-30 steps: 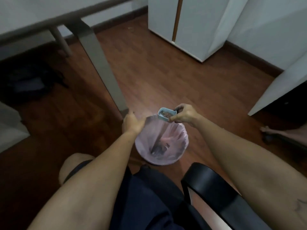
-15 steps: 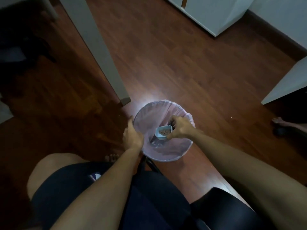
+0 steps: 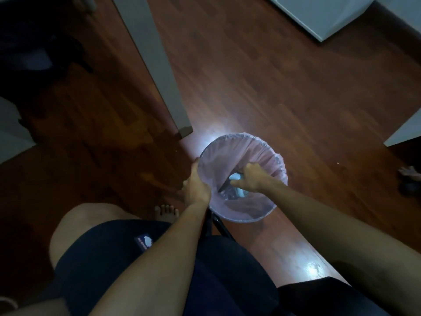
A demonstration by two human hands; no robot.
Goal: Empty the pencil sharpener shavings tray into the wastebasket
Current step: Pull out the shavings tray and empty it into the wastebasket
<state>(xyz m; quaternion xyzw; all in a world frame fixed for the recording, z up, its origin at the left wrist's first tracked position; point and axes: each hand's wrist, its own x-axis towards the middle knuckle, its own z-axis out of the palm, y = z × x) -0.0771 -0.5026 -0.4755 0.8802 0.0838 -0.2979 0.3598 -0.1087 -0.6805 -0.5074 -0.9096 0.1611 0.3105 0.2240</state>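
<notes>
A round wastebasket point(image 3: 262, 148) lined with a thin pink bag stands on the wooden floor just in front of my knees. My left hand point(image 3: 195, 185) grips its near-left rim. My right hand point(image 3: 250, 177) reaches down inside the basket and holds the small light-blue shavings tray point(image 3: 235, 177), which is turned over under my fingers and mostly hidden by them. Something pale and shiny lies at the bottom of the bag below the tray.
A grey desk leg point(image 3: 157, 65) stands on the floor just left of the basket. A white cabinet point(image 3: 323, 17) is at the top right and a white panel point(image 3: 405, 131) at the right edge. My bare foot point(image 3: 166, 212) and the black chair seat point(image 3: 319, 297) are below.
My right hand has rolled over inside the basket, turning the tray from open-side-up to tipped downward. The view has tilted further down. My left hand stays on the rim.
</notes>
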